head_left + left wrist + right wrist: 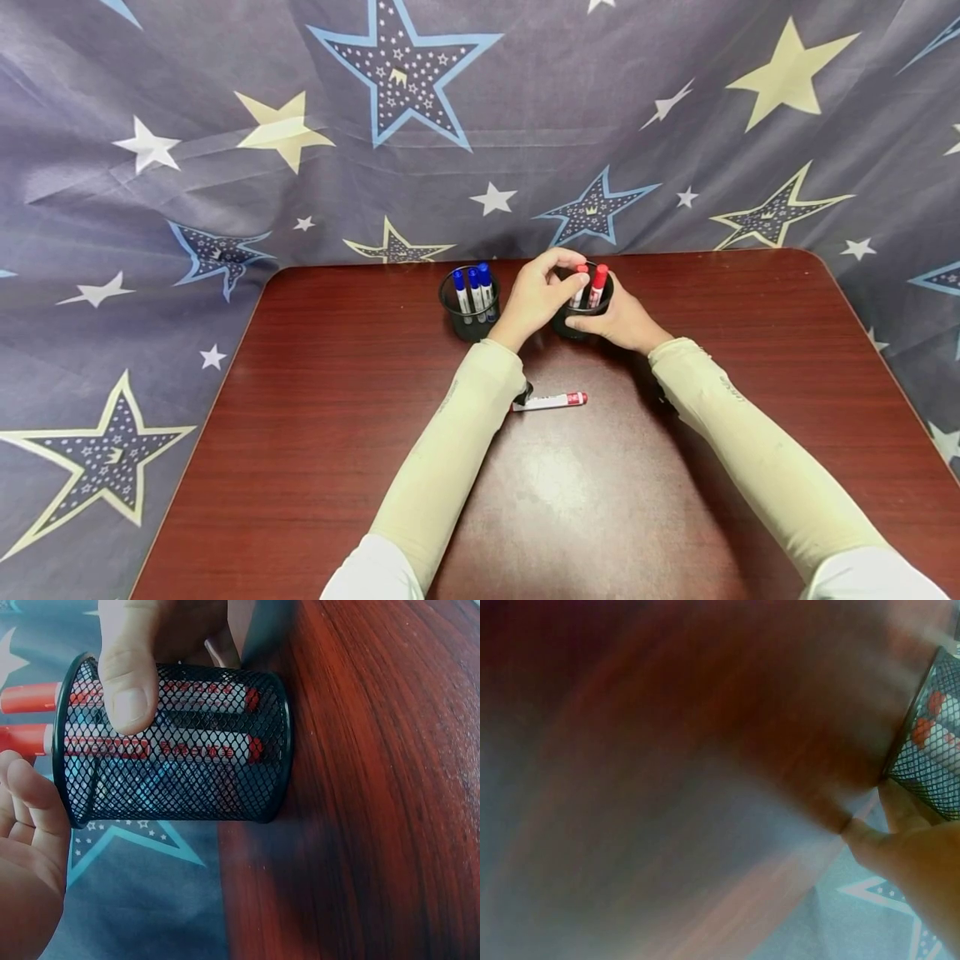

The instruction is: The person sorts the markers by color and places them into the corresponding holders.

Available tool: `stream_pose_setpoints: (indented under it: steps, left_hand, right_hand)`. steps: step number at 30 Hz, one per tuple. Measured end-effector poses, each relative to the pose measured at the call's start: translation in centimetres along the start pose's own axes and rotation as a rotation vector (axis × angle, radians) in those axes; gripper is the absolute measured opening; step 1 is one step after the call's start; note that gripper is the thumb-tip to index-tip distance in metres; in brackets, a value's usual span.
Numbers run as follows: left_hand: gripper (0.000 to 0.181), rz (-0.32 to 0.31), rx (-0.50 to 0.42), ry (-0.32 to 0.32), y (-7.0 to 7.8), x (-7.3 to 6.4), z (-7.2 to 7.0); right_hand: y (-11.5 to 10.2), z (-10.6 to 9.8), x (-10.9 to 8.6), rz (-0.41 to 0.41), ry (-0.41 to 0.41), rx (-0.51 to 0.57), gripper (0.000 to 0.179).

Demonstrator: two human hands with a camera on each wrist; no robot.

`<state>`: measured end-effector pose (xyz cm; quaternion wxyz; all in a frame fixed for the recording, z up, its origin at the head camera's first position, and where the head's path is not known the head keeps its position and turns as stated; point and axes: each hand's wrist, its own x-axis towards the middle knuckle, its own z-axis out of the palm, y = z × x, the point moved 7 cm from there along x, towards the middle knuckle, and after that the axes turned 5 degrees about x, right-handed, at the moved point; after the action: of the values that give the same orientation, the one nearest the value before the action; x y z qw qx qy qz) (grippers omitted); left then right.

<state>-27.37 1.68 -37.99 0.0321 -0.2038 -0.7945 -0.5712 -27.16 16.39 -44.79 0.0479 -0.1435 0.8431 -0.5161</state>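
Note:
A black mesh pen cup (577, 327) stands upright toward the back of the table, with two red-capped markers (597, 286) inside it. My right hand (626, 318) grips the cup from the right; its thumb (129, 697) lies across the mesh in the left wrist view. From the left, my left hand (536, 292) arches over the rim and pinches the left-hand red marker (26, 739) at its cap. Both markers reach down near the cup's base. In the right wrist view the cup (930, 761) shows at the edge, beside my right hand (915, 862).
Left of my left hand stands a second black mesh cup (471, 327) holding several blue-capped markers (472, 279). A red-capped marker (551, 402) lies on the brown table (337, 450), its left end hidden by my left wrist. A star-patterned cloth (225, 67) hangs behind.

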Motion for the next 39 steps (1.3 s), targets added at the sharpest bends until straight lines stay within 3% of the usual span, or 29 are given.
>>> stream_pose_setpoints:
  steps: [25,34,39]
  left_hand:
    - [0.029,-0.005,0.012,0.017,-0.3,0.4,-0.3]
    - [0.027,0.025,0.060,0.088,1.1,-1.7,-2.8]
    - [0.023,0.018,0.090,0.061,2.3,-3.7,-4.6]
  right_hand:
    - [0.0,0.0,-0.1,0.013,-0.004,0.009,0.091]
    - [0.1,0.1,0.1,0.023,0.004,0.009,0.091]
    - [0.2,0.0,-0.1,0.041,0.012,-0.003,0.090]
